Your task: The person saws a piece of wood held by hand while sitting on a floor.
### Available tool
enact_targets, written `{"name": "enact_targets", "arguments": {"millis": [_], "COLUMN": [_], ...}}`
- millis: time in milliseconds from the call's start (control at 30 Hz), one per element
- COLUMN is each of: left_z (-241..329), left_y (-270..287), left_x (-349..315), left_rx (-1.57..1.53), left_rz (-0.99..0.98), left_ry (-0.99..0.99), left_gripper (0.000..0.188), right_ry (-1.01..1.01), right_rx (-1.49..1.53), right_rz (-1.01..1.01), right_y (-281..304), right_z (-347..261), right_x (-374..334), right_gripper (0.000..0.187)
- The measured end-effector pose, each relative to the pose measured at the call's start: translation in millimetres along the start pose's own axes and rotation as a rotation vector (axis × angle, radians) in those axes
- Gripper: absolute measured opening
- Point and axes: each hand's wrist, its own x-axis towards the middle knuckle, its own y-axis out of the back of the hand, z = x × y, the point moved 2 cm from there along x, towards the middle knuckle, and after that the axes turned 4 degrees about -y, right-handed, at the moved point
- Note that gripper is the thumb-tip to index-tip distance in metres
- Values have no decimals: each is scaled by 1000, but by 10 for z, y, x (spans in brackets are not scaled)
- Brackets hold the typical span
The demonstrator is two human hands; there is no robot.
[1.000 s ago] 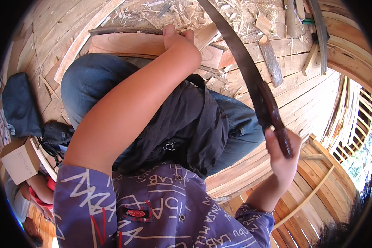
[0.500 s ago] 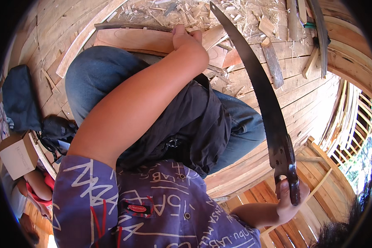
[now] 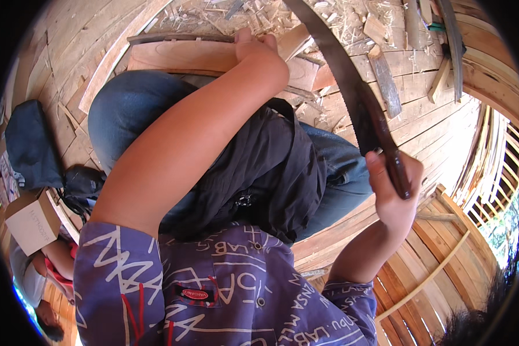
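Note:
My right hand grips the dark wooden handle of a long curved saw, whose blade arcs up and away to the top of the view. My left hand presses down on a flat pale wooden board lying across the floor beyond my knees. The saw blade passes just right of that hand, toward the board's far end. My legs in blue jeans and a black cloth over my lap fill the middle.
Wood chips and shavings litter the plank floor ahead. Loose wood offcuts lie to the right. A dark bag and a cardboard box sit at left, with another person below. Curved timber ribs rise at right.
My right hand pulled the saw back and down, then pushed it forward and up again. The left hand stays on the board.

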Motion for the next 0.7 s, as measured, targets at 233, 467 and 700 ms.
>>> {"name": "enact_targets", "arguments": {"millis": [233,467,700], "left_z": [107,254,239], "left_y": [96,-5,-44], "left_x": [0,31,48], "left_rx": [61,159,188], "left_rz": [-166,-300,-295], "left_ry": [-23,-23,-96], "left_gripper": [54,60,56], "right_ry": [-97,-156,-142], "right_rx": [-15,-51,75], "right_rz": [25,34,12], "right_y": [35,34,133], "right_z": [98,83,241], "right_x": [-245,-435,-360], "right_gripper": [29,29,33]}}
